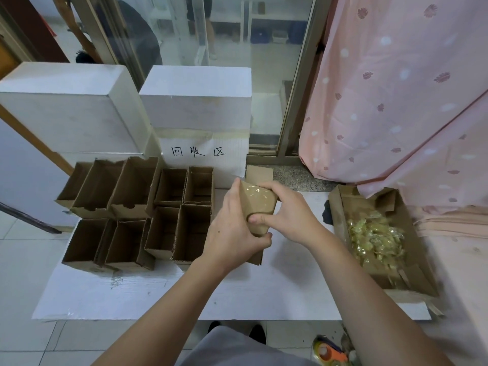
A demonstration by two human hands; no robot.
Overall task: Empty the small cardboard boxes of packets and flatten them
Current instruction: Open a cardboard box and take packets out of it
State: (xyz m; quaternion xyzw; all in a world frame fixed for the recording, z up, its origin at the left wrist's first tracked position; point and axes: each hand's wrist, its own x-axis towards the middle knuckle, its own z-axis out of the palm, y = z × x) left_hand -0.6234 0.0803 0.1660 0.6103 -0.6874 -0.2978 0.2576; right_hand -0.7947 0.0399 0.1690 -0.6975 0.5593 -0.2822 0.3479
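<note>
Flanking held box [257, 204]: empties [163, 207] L, prob. packets [375, 239] R

Pale tiled floor [23, 260]; glass door [237, 48] behind; pink patterned curtain [396, 101] at right

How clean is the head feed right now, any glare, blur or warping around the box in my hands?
Head view: the small box held by the left hand and right hand is sharp, with glare on its tape; the packets at right look smeared; wide-angle bending curves the door frame; light is soft, shadows faint.
</note>
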